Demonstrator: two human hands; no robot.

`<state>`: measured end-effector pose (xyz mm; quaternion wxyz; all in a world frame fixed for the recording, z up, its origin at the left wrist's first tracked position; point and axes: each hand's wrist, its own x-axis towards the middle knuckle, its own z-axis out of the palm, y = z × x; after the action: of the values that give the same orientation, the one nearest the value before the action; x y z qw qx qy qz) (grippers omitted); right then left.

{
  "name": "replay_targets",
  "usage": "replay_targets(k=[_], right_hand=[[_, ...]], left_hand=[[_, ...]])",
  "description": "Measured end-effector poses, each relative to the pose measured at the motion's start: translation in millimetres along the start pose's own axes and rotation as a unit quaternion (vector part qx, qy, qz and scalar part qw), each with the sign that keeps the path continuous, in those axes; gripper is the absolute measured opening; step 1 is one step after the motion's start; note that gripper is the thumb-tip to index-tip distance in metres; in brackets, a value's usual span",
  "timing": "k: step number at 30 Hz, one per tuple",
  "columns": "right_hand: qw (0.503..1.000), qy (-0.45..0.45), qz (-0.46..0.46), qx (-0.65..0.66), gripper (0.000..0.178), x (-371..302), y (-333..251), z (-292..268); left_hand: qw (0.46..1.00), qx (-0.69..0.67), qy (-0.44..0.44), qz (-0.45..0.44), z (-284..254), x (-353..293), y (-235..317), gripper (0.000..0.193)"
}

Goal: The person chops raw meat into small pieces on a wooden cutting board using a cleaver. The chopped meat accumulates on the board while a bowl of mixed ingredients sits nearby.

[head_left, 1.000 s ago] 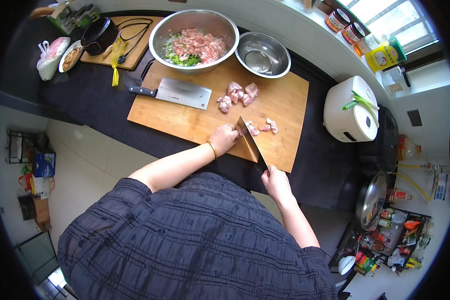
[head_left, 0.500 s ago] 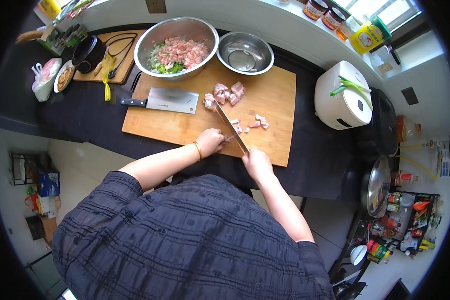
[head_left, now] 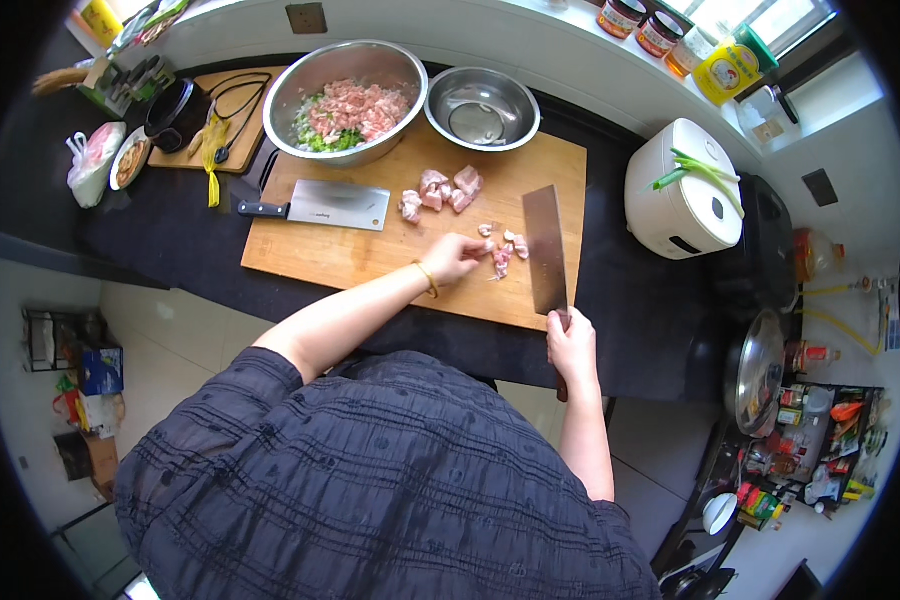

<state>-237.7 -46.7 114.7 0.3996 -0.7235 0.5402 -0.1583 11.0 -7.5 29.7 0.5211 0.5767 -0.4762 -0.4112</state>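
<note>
Meat (head_left: 502,262) touches the half-curled left hand (head_left: 453,258); right hand (head_left: 573,346) grips cleaver (head_left: 546,250).

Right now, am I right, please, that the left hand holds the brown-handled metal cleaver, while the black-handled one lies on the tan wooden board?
Not quite: the head view shows the brown-handled metal cleaver in the right hand; the black-handled cleaver does lie on the tan wooden board.
</note>
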Motion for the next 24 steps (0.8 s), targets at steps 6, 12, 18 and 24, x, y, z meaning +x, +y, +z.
replay_targets(k=[6,12,18,24], right_hand=[[0.994,0.019,-0.012,-0.108,0.023,9.5,29.5,7.4],[0.986,-0.068,-0.061,-0.141,0.024,-6.2,-21.3,30.8],[0.994,-0.043,-0.057,-0.079,0.024,-15.5,-36.2,13.6],[0.976,-0.170,-0.056,-0.121,0.027,-24.0,-31.9,17.8]], left_hand=[[0.941,0.338,-0.012,0.017,-12.4,13.4,18.7,0.021],[0.927,0.370,-0.034,0.046,-33.3,-0.1,12.3,0.016],[0.887,0.428,0.166,0.040,-78.7,-5.5,20.1,0.020],[0.904,0.389,0.141,-0.103,-89.3,12.3,11.5,0.029]])
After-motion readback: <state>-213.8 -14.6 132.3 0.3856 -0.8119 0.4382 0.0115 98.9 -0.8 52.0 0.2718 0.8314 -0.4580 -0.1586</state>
